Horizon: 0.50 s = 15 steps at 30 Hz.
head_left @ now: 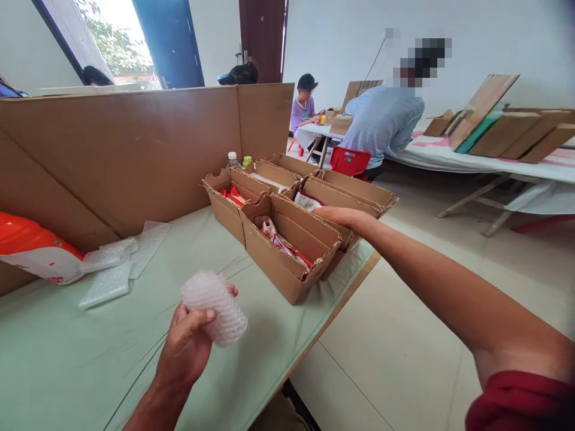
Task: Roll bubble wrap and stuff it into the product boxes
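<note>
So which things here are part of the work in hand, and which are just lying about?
In hand: bubble-wrapped bundle, gripped by the left hand; open cardboard boxes, one under the right hand; loose bubble wrap sheets, probably.
Lying about: orange and white bag; plastic bottle behind the boxes; red chair across the room.

Bright, even daylight. Doorway (117,45), upper left of frame, blown out white. Shadows soft and faint beside the cardboard boxes (274,266). Bubble-wrap roll (215,306) glints mildly. Centre sharp; wide-angle stretch at edges, strongest lower right.
</note>
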{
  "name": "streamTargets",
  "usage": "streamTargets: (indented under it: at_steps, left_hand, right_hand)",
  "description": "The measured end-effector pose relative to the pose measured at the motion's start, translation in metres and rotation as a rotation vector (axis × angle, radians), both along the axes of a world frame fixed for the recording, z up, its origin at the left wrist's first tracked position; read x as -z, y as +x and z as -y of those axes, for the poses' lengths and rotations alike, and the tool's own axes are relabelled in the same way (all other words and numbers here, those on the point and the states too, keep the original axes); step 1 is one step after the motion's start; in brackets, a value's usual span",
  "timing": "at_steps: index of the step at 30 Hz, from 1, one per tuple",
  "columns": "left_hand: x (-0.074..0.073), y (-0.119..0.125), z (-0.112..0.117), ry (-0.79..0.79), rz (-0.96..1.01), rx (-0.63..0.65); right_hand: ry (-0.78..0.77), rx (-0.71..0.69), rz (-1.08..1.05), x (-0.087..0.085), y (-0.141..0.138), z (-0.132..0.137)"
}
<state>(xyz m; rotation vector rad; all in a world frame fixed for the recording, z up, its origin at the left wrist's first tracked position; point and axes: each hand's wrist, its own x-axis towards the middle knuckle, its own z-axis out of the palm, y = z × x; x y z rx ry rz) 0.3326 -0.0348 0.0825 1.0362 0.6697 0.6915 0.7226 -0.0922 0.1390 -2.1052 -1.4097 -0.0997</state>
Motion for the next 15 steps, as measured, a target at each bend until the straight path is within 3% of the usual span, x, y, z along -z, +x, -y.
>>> streamTargets:
  at_steps: [3, 4, 6, 8, 10, 12, 14, 15]
  left_hand:
    - [-0.002, 0.002, 0.001, 0.065, -0.023, 0.076]
    - [-0.005, 0.004, 0.002, 0.103, -0.013, 0.086]
    - [-0.014, 0.008, 0.002, 0.185, 0.048, 0.074]
    - [-0.027, 0.017, 0.004, 0.241, 0.145, 0.053]
    - [-0.04, 0.03, 0.006, 0.239, 0.238, 0.04]
    - [-0.047, 0.043, 0.009, 0.184, 0.293, 0.023]
    - [-0.047, 0.048, 0.01, 0.122, 0.304, -0.038]
    - [-0.044, 0.047, 0.009, 0.097, 0.297, -0.082]
  right_hand:
    - [-0.24, -0.018, 0.06, -0.016, 0.001, -0.001]
    - [-0.23, 0.015, 0.097, -0.026, -0.001, 0.001]
    - [-0.074, 0.07, 0.163, -0.046, -0.016, 0.01]
    - [0.157, 0.033, 0.187, -0.064, -0.052, 0.023]
    - [0.247, -0.147, 0.132, -0.075, -0.099, 0.033]
    - [0.119, -0.541, 0.036, -0.081, -0.138, 0.037]
    - [0.089, -0.706, -0.069, -0.084, -0.143, 0.032]
    - [0.147, -0.662, -0.107, -0.085, -0.129, 0.028]
